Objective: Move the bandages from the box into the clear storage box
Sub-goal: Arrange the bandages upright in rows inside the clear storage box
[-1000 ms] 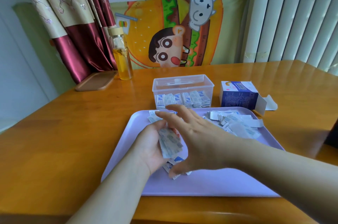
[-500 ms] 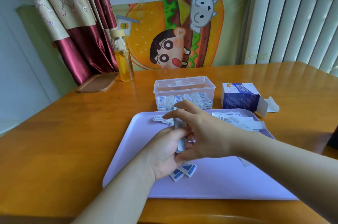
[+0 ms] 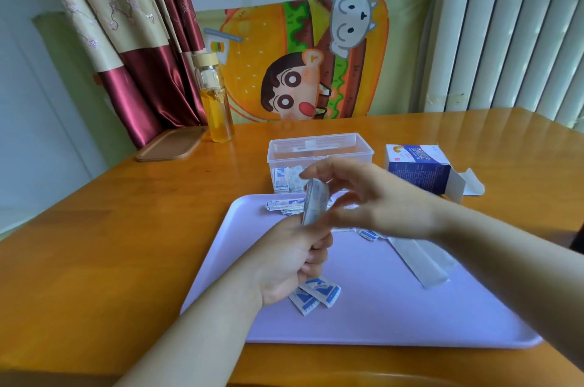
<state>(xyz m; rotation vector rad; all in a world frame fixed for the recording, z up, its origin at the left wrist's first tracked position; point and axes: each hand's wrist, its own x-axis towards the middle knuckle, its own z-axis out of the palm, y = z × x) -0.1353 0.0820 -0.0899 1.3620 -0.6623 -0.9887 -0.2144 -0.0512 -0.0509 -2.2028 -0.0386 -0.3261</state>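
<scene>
Fingers [image 3: 317,247] of the left hand [image 3: 290,263] curl tight round an upright stack of bandages [image 3: 313,203] above the tray [image 3: 395,317], near its far edge. The right hand [image 3: 373,197] arches over the stack's top, blurred; whether it grips, I cannot tell. The clear storage box [image 3: 319,149] stands just behind the tray.

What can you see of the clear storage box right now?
The box is a rectangular tub of clear plastic with a thicker rim and an open top. It stands upright on the table, just beyond the tray. Wrapped bandages stand on edge inside, against its front wall. The right hand hides its front right part.
</scene>
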